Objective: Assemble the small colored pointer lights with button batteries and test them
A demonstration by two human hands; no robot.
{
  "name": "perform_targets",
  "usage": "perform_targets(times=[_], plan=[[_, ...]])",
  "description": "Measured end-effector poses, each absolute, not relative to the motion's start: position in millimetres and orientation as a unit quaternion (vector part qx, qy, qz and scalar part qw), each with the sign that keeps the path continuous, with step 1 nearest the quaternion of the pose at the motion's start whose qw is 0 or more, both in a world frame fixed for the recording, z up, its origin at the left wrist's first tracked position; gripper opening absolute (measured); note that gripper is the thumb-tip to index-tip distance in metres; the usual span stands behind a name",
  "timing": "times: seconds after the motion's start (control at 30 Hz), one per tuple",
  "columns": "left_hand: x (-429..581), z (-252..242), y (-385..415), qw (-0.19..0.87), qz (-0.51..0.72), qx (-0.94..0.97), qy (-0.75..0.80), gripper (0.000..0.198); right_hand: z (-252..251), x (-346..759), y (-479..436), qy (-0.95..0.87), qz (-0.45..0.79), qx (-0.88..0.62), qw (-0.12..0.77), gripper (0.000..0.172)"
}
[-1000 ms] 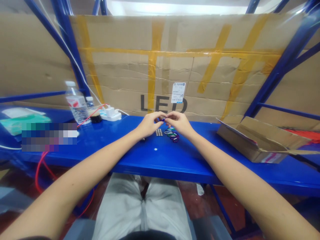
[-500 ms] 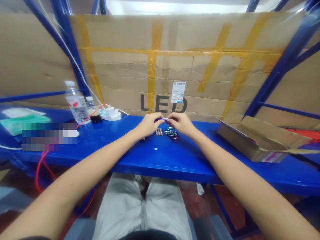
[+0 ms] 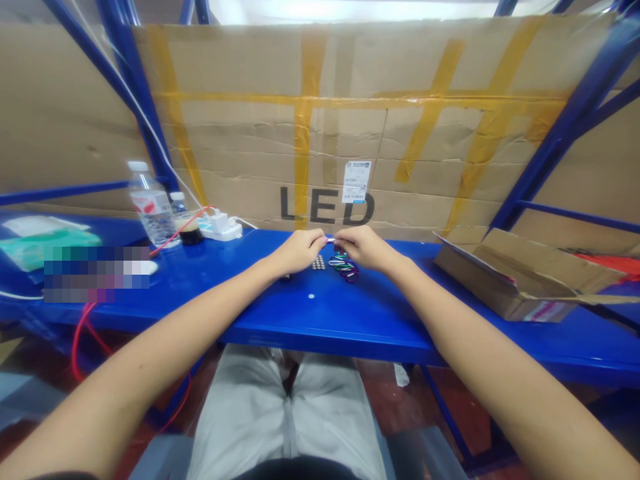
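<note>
My left hand (image 3: 299,250) and my right hand (image 3: 364,245) meet above the blue table (image 3: 320,313), fingertips pinched together on a small purple clip (image 3: 329,238) held between them. Below my right hand lies a little pile of coloured clips (image 3: 345,267) in green, blue and purple. A cluster of small silvery round pieces (image 3: 318,264) sits just under my left hand. One more tiny pale piece (image 3: 311,296) lies alone nearer to me.
An open cardboard box (image 3: 520,277) rests on the table at right. At left stand a water bottle (image 3: 149,205), a small dark jar (image 3: 190,230) and a white power strip (image 3: 220,228) with a red cable. A taped cardboard sheet marked LED (image 3: 327,205) backs the table.
Both hands stay pinched on the purple clip, shifting only slightly; the fingertips have drawn a little closer together. The piles on the table have not moved.
</note>
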State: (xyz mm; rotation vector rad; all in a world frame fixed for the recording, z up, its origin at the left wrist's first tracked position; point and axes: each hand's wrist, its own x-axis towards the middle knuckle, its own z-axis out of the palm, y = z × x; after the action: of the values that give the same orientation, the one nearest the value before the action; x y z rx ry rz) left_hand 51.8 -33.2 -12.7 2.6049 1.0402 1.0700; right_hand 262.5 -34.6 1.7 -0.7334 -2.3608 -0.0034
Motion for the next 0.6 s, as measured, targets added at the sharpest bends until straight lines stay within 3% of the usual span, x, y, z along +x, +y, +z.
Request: perform_targets(times=[0.2, 0.43, 0.6], plan=[[50, -11, -37, 0.058, 0.348, 0.88, 0.317, 0.022, 6, 261, -44, -0.904, 0.034, -0.294, 0.309, 0.026], [50, -12, -40, 0.033, 0.348, 0.897, 0.272, 0.019, 8, 263, -46, -0.852, 0.262, -0.35, 0.288, 0.025], [52, -11, -44, 0.025, 0.351, 0.899, 0.26, 0.017, 8, 265, -43, -0.833, 0.321, -0.344, 0.292, 0.03]])
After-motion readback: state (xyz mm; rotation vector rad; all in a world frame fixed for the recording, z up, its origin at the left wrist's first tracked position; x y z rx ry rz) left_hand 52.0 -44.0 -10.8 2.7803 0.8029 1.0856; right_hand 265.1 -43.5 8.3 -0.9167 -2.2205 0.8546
